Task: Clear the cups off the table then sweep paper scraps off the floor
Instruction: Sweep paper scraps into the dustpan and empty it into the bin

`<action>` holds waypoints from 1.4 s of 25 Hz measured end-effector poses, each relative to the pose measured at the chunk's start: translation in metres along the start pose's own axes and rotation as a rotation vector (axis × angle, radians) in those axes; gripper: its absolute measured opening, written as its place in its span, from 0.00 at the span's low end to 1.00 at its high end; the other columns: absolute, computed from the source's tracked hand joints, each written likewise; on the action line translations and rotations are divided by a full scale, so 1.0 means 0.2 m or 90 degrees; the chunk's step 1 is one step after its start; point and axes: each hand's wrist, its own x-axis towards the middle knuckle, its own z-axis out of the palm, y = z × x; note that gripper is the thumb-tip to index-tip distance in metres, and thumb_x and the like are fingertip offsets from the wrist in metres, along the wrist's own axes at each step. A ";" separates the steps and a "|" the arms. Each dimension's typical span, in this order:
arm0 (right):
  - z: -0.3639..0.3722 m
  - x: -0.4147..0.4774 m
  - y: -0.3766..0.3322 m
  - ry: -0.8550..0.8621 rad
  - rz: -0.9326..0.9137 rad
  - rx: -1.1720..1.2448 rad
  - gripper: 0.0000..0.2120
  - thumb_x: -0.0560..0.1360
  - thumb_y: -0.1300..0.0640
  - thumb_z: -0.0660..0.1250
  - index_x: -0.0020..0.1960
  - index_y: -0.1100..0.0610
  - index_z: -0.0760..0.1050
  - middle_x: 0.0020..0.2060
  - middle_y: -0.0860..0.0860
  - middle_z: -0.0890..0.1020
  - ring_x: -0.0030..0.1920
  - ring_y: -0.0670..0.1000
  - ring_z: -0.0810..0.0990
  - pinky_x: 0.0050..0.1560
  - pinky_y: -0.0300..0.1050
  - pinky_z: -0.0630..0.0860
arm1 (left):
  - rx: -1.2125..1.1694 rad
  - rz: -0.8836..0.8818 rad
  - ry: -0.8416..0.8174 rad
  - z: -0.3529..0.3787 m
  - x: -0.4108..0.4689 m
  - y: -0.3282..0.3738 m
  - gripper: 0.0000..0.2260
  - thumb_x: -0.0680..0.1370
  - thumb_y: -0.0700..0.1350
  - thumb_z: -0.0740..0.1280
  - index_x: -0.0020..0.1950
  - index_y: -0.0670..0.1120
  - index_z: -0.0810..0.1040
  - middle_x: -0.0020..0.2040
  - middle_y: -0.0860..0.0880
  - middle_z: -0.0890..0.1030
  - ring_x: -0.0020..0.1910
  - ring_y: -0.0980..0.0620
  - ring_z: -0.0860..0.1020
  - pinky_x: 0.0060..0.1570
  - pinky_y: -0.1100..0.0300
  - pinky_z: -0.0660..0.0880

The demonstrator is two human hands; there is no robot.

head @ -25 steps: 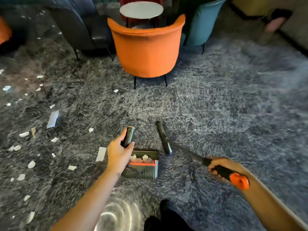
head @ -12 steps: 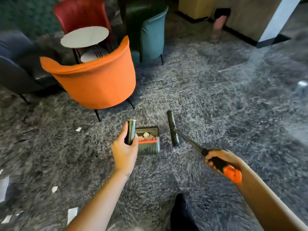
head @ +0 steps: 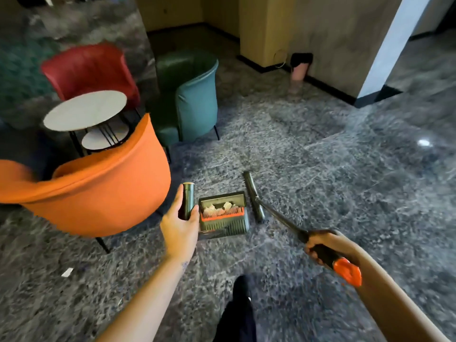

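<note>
the sweeping step is in hand: the tabletop (head: 85, 111) at ten o'clock carries no cups, and paper scraps (head: 222, 207) lie in the dustpan (head: 223, 218) at mid-view. the left hand (head: 180, 230) curls round the pan's upright handle (head: 187, 201). the right hand (head: 320, 245) grips the broom (head: 254, 196) by its dark grip near the orange end. the broom's head is just beside the pan at three o'clock, on or low over the floor (head: 345, 193); i cannot tell which. one scrap (head: 67, 272) lies at eight o'clock. the next move, i judge, calls for carrying the pan level toward what may be a pink bin (head: 299, 72) at one o'clock, which is blurred. against the earlier frames the view has swung right: the scattered scraps are out of sight, wall and pillar have come in, and both holds are unchanged.
</note>
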 end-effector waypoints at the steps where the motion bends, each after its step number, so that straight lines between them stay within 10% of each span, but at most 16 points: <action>1: -0.05 0.14 -0.12 0.010 -0.009 -0.005 0.12 0.73 0.74 0.58 0.32 0.67 0.70 0.19 0.57 0.72 0.14 0.47 0.70 0.15 0.31 0.63 | -0.005 0.000 -0.007 0.14 0.15 -0.01 0.26 0.74 0.38 0.70 0.71 0.49 0.70 0.57 0.55 0.78 0.50 0.57 0.77 0.51 0.67 0.72; 15: -0.68 1.93 -2.03 0.080 -0.009 -0.007 0.17 0.72 0.73 0.60 0.26 0.66 0.71 0.16 0.57 0.73 0.14 0.49 0.71 0.16 0.33 0.66 | -0.019 0.048 -0.075 1.88 2.31 0.22 0.24 0.73 0.36 0.71 0.69 0.47 0.73 0.40 0.63 0.74 0.34 0.78 0.72 0.33 0.83 0.64; 24: -1.22 3.31 -3.43 0.082 -0.012 0.090 0.11 0.73 0.74 0.61 0.32 0.69 0.72 0.22 0.60 0.73 0.15 0.50 0.71 0.16 0.33 0.66 | 0.019 0.047 -0.125 3.10 3.85 0.32 0.24 0.74 0.38 0.70 0.69 0.51 0.73 0.40 0.49 0.82 0.33 0.66 0.76 0.33 0.77 0.67; 28: -1.37 3.80 -4.00 0.091 -0.015 0.080 0.08 0.71 0.72 0.62 0.34 0.70 0.73 0.24 0.61 0.74 0.15 0.50 0.71 0.16 0.33 0.66 | 0.030 0.011 -0.137 3.53 4.48 0.42 0.24 0.74 0.41 0.70 0.69 0.54 0.73 0.34 0.48 0.80 0.27 0.58 0.72 0.35 0.58 0.73; 35: -1.73 4.83 -4.91 0.110 -0.001 0.098 0.10 0.73 0.71 0.62 0.33 0.68 0.73 0.29 0.61 0.73 0.16 0.48 0.71 0.17 0.33 0.67 | -0.035 -0.015 -0.179 4.59 5.62 0.35 0.22 0.74 0.37 0.71 0.67 0.47 0.75 0.48 0.39 0.84 0.38 0.49 0.81 0.42 0.51 0.76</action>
